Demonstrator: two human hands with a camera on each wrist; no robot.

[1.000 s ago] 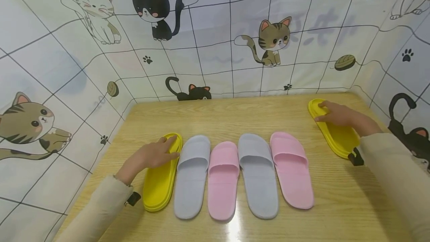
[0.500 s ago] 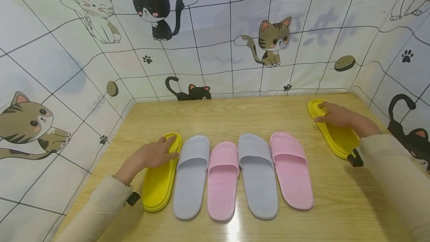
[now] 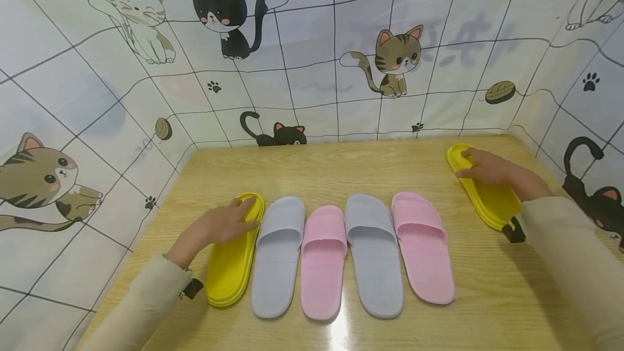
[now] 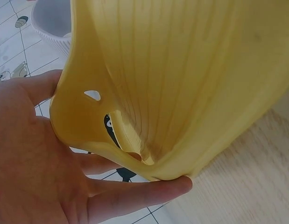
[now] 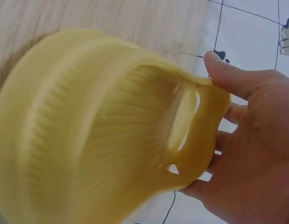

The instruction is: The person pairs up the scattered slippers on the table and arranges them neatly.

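Note:
At the left end of a row of slippers, my left hand lies over the front of a yellow slipper. In the left wrist view its fingers grip the curved strap of this slipper, which has cut-out holes. Far to the right, my right hand spans the front of the other yellow slipper, tilted on the table. The right wrist view shows thumb and fingers on either side of that slipper's strap. The hands hide part of both straps in the head view.
Between the yellow ones lie a grey slipper, a pink slipper, another grey slipper and another pink slipper, side by side. The wooden table ends at a cat-patterned cloth wall behind and at both sides.

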